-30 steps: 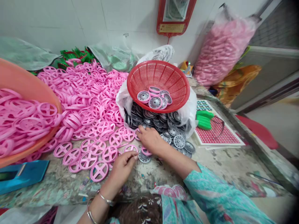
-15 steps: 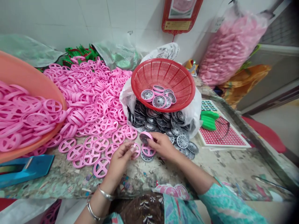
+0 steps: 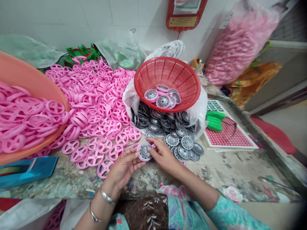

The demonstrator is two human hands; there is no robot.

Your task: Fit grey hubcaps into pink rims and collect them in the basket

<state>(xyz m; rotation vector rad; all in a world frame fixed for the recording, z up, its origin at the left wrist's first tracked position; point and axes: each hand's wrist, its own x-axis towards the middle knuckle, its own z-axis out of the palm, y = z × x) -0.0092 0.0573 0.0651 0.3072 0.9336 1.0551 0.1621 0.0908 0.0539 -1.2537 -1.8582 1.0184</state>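
Observation:
Between my hands is a pink toy wheel (image 3: 145, 152) with a grey hubcap disc on its face, turned up toward me. My left hand (image 3: 126, 163) grips its left edge, thumb on top and fingers beneath. The thumb of my right hand (image 3: 162, 154) presses on the disc's right side, while the index finger reaches past the far edge. Loose pink spoked wheels (image 3: 104, 145) lie left of my hands. To the right, grey hubcaps (image 3: 183, 151) spill from a white plastic bag (image 3: 200, 110).
A red basket (image 3: 167, 68) holding several capped wheels sits on the bag. On the left stand an orange tub (image 3: 51, 78) of pink wheels and a blue tape dispenser (image 3: 35, 171). A green piece (image 3: 215, 121) rests on printed sheets (image 3: 230, 139) at the right.
The dark grey piece in my right hand and the pink wheel are now together, face up, held by both hands. My right hand has moved slightly down and left.

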